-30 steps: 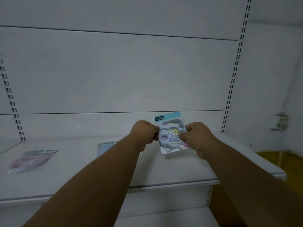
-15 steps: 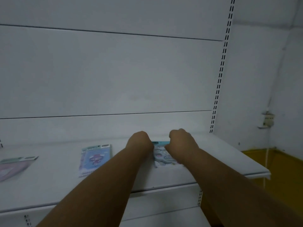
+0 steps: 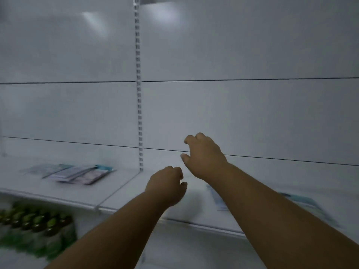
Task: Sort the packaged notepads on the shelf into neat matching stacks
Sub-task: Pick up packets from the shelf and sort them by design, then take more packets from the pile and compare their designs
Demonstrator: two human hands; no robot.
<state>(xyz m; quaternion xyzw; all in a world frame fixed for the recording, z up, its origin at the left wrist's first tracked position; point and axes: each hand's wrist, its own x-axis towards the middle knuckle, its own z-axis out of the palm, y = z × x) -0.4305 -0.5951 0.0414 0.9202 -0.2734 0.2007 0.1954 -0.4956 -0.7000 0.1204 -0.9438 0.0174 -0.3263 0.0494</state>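
Observation:
Both my hands hover empty above the white shelf [image 3: 120,193]. My left hand [image 3: 167,184] is loosely curled, fingers bent, holding nothing. My right hand [image 3: 203,154] is higher and further back, fingers apart and bent. To the left, a loose pile of several packaged notepads [image 3: 77,174] with teal headers lies fanned on the shelf. A pale blue notepad [image 3: 218,199] lies under my right forearm, mostly hidden. Another teal-topped packet [image 3: 308,204] shows at the right, beside that arm. The frame is blurred by motion.
A slotted white upright [image 3: 138,94] divides the back panel between two shelf bays. Below the shelf at the lower left stand several dark bottles with green caps [image 3: 33,226]. The shelf's front edge [image 3: 204,224] runs diagonally across the view.
Both hands let go of the blue cartoon notepad, which they had laid on the shelf, and lifted away empty. The view swung left, bringing the fanned pile and bottles into sight.

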